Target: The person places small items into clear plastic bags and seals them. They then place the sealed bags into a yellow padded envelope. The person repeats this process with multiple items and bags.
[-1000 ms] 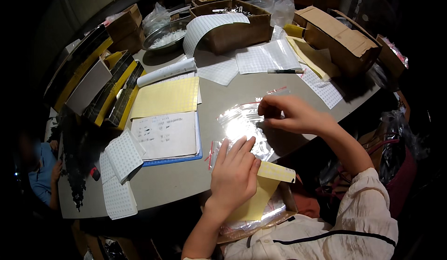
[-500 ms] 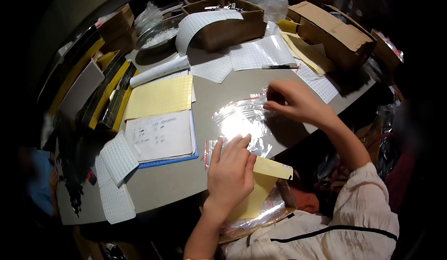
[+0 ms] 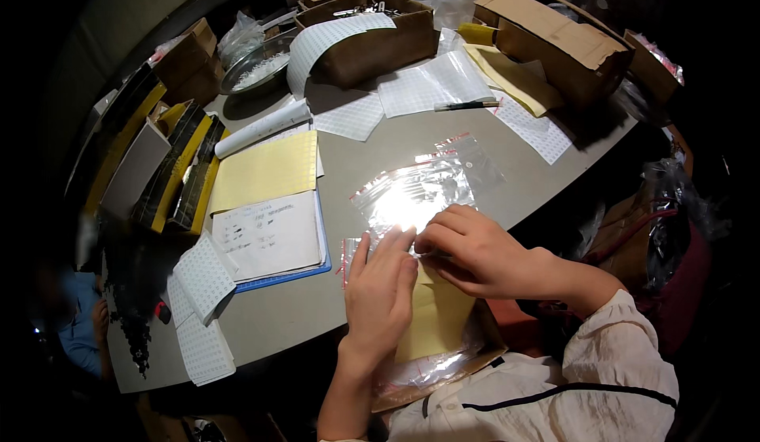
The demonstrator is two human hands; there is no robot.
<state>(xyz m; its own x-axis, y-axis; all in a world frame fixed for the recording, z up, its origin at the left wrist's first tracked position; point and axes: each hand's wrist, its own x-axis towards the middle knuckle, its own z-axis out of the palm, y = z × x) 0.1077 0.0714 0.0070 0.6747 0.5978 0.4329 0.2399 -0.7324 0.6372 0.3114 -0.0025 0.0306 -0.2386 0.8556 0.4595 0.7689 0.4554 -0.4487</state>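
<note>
Clear zip bags (image 3: 380,192) with red seal lines lie overlapped on the table in front of me, shining under the light. My left hand (image 3: 376,295) rests over their near edge with its fingers stretched out. Close beside its fingertips, my right hand (image 3: 479,256) is curled, thumb and fingers together; what they pinch is hidden. Below both hands a yellow label sheet (image 3: 439,315) hangs over the table edge, its upper end covered by my right hand. Under the sheet a carton (image 3: 491,339) holding clear bags sits at my lap.
An open notebook (image 3: 269,240) with a yellow sheet on it lies left, beside folded label sheets (image 3: 207,283). Black-and-yellow boxes (image 3: 170,165) line the left side. Behind are a metal bowl (image 3: 257,70), cartons (image 3: 546,34), more label sheets (image 3: 435,85) and a pen (image 3: 465,105). Another person's hand (image 3: 100,319) shows far left.
My right hand has come down and nearer, from above the bags' right side to the yellow label sheet beside my left hand. The left hand stays in place. The whole view has shifted slightly.
</note>
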